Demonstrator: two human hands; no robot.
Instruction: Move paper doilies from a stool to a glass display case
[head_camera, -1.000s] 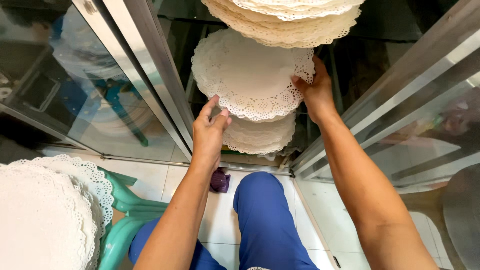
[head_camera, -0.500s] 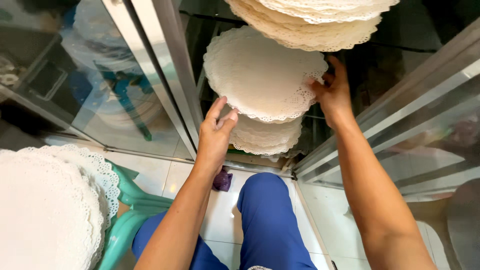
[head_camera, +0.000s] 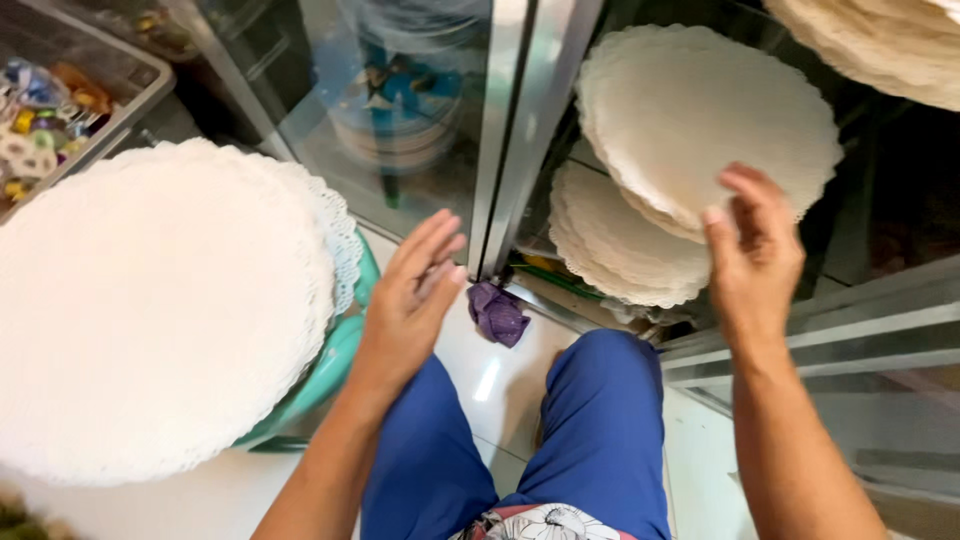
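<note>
Head camera, looking down at a seated person in blue trousers (head_camera: 600, 430) facing a glass cabinet with a vertical metal door frame (head_camera: 520, 130), the landmark here.

Right of the frame, inside the cabinet, a tilted stack of round, cream, lace-edged paper doilies (head_camera: 710, 120) leans above a second, flatter stack of the same doilies (head_camera: 615, 250). The right hand (head_camera: 755, 260) is raised in front of the tilted stack's lower edge, fingers loosely spread; whether the fingertips touch the paper cannot be told, and it grips nothing.

Just left of the frame's foot, the left hand (head_camera: 410, 300) is flat and released, fingers together, holding nothing. Further left, a large white pile of lace doilies (head_camera: 150, 310) rests on a green plastic stool (head_camera: 330, 370). A crumpled purple scrap (head_camera: 498, 315) lies on the floor tiles at the frame's base.

The doilies look light, thin, floppy and easily torn at the lace; they are probably best lifted as a stack, with palms supporting from beneath at opposite edges.

Compared with half a second ago, both hands have come off the tilted stack's rim, and the view has swung left, showing far more of the white pile.
</note>
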